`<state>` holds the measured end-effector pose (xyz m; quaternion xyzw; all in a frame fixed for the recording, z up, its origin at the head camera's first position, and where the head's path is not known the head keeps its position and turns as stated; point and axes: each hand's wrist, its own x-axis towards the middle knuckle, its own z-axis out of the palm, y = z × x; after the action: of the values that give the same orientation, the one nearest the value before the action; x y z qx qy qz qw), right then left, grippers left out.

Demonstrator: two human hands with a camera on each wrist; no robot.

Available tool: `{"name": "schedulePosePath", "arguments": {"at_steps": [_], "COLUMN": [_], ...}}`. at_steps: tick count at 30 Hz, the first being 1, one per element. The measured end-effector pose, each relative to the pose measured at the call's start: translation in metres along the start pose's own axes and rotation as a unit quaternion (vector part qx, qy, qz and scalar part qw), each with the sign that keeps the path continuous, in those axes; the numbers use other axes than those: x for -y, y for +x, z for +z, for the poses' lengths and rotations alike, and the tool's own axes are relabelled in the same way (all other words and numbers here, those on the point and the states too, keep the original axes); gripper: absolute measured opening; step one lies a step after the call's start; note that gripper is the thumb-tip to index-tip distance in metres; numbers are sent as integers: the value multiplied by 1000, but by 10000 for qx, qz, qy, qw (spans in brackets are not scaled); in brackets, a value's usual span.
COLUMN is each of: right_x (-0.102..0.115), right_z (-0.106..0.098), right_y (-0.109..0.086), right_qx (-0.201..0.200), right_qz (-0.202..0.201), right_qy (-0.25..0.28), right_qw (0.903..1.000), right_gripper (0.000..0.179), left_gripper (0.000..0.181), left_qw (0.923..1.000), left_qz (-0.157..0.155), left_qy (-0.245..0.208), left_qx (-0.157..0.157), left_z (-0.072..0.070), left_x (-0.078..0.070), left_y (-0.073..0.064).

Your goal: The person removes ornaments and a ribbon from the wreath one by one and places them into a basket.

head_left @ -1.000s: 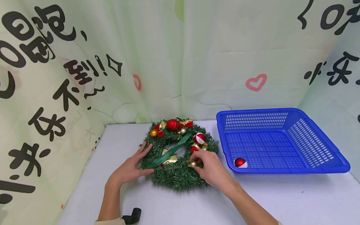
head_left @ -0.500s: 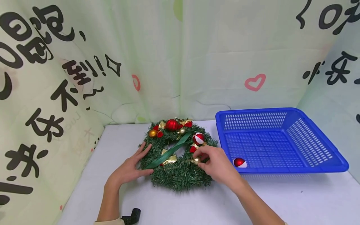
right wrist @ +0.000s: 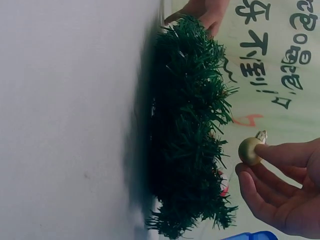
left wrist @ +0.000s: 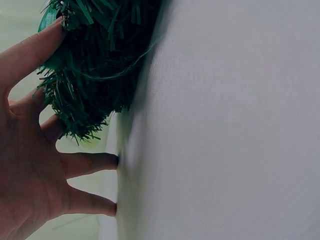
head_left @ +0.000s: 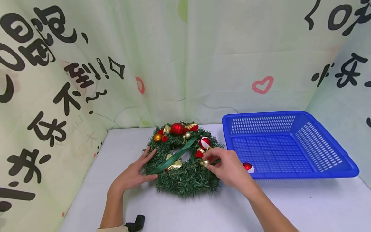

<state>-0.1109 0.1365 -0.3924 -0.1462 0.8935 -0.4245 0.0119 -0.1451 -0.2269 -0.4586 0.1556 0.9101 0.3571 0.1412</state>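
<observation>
A green Christmas wreath (head_left: 185,183) lies on the table, decked with red, gold and white baubles, bows and a green ribbon (head_left: 175,157). My left hand (head_left: 131,174) rests on the wreath's left side with fingers spread. In the left wrist view its thumb touches the needles and two fingertips touch the tabletop. Between thumb and fingertips, my right hand (head_left: 227,164) pinches a small gold bauble (right wrist: 250,151) with a metal cap. The right wrist view has this bauble held just above the wreath, apart from the needles. A red-and-gold bow (head_left: 200,153) sits close behind it.
A blue plastic basket (head_left: 290,175) stands right of the wreath. It holds a red-and-white bauble (head_left: 248,167), partly hidden behind my right hand. A black angled object (head_left: 136,223) lies by my left wrist. A printed curtain (head_left: 217,64) hangs behind the table.
My right hand has lifted the gold bauble from the wreath's lower right part and carried it slightly right and away from me. The left hand stays in place.
</observation>
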Motion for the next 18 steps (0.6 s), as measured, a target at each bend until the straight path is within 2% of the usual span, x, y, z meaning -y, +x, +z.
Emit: {"name": "schedulePosePath", "arguments": {"at_steps": [8, 18], "right_x": [0, -5], "right_z": [-11, -37], "right_y": [-2, -4], "right_qx": [-101, -525], "right_qz": [-26, 50], "right_qy": [-65, -241], "right_qw": [9999, 9983], "right_gripper": [27, 27], "left_gripper": [99, 99], "left_qw": [10000, 10000], "left_qz": [44, 48], "left_qy": [-21, -29], "left_qx": [-16, 15], "left_z": [2, 1], "left_x": [3, 2], "left_y": [1, 2]}}
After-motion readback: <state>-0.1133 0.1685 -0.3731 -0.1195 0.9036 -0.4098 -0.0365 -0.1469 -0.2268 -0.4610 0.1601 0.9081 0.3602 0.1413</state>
